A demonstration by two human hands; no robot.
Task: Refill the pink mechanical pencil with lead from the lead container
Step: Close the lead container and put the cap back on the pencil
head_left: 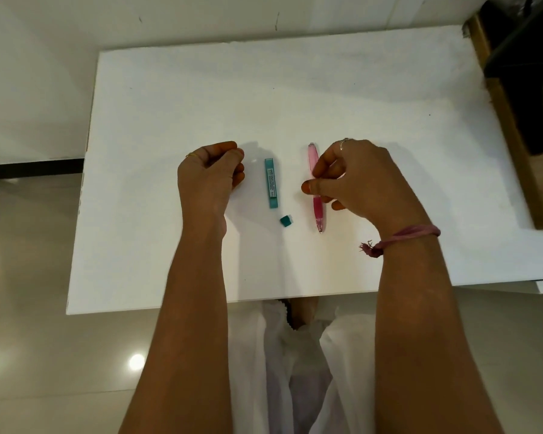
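The pink mechanical pencil (pixel 313 158) lies lengthwise on the white table (pixel 201 104), tip toward me. My right hand (pixel 358 180) is over its middle, with the thumb on its left side and curled fingers across it, pinching it. To the left of the pencil lies the teal lead container (pixel 271 183), and its small teal cap (pixel 285 221) sits off it near the end closest to me. My left hand (pixel 209 173) is just left of the container with its fingers curled in. Nothing shows inside that hand.
The table's front edge (pixel 170 305) is close to my body, and white clothing hangs below it. A brown and black piece of furniture (pixel 514 89) stands at the table's right end. Glossy floor lies to the left.
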